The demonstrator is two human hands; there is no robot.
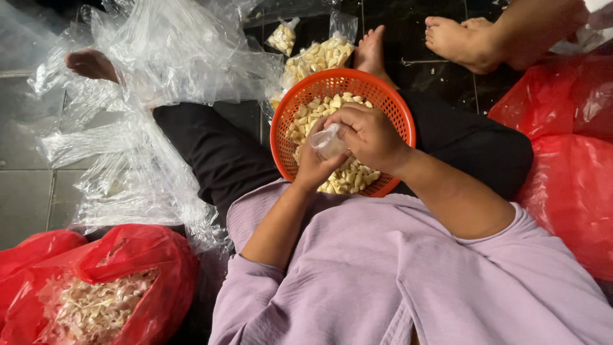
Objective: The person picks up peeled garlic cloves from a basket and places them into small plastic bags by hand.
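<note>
Both hands meet over the orange basket of peeled garlic cloves resting on the person's lap. The left hand and right hand each pinch a small clear plastic bag between them, fingers closed on it, above the basket's middle.

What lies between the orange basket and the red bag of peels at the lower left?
In the head view, the person's black-trousered leg and crumpled clear plastic bags lie between the orange basket and the red bag.
</note>
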